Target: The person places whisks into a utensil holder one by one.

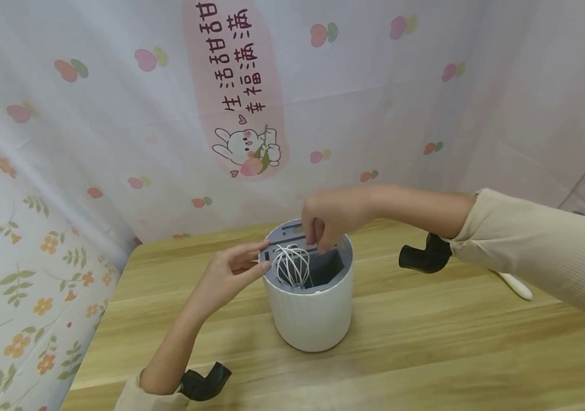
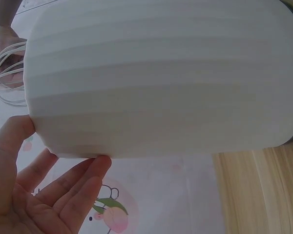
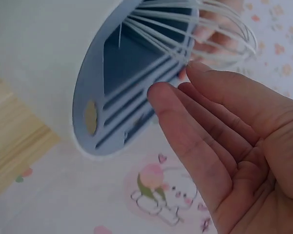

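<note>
A white round utensil holder (image 1: 313,319) stands upright on the table, with a grey-blue slotted insert (image 3: 89,83) in its mouth. The wire head of a white whisk (image 1: 292,267) sticks up from the large compartment; its handle is hidden inside. My left hand (image 1: 228,277) touches the holder's left rim with thumb and fingertips, the fingers fairly straight against its side in the left wrist view. Over the far right part of the mouth hovers my right hand (image 1: 337,214), fingers loosely bent. In the right wrist view a gap separates its thumb and index finger, with nothing between them.
The holder stands on a wood-grain table (image 1: 405,342). To the right, partly under the right sleeve, lies a white handle-like piece (image 1: 517,286). Behind the table hangs a printed white curtain (image 1: 364,108). A black bracket (image 1: 426,256) sits at the right wrist.
</note>
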Motion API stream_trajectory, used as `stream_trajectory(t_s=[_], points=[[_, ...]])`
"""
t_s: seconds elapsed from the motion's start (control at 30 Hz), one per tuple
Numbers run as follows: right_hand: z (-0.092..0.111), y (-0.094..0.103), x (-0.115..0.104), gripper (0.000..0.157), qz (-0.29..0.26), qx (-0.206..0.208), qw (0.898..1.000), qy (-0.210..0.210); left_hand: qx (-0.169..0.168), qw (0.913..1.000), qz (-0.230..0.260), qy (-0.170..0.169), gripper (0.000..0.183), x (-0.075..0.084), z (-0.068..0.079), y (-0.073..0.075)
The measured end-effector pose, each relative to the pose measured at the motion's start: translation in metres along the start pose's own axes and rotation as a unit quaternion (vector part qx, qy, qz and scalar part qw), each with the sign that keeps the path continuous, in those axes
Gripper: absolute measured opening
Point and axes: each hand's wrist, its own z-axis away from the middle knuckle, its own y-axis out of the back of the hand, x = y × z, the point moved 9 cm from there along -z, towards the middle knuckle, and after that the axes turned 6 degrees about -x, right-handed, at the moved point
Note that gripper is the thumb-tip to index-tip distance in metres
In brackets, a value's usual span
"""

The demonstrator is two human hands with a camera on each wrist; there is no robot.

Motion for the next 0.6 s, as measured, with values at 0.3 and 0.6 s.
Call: stream_trajectory(t_s=[0.3, 0.6], points=[[0.033, 0.013, 0.033, 0.012, -0.031, 0.05, 0.998, -0.024, -0.002, 1.0, -0.003, 0.002, 0.042, -0.004, 0.0, 0.0], [0.078, 0.015, 0.085, 0.017, -0.079, 0.09, 0.991, -0.064, -0.002, 1.0, 0.005, 0.002, 0.042, 0.0, 0.001, -0.002]])
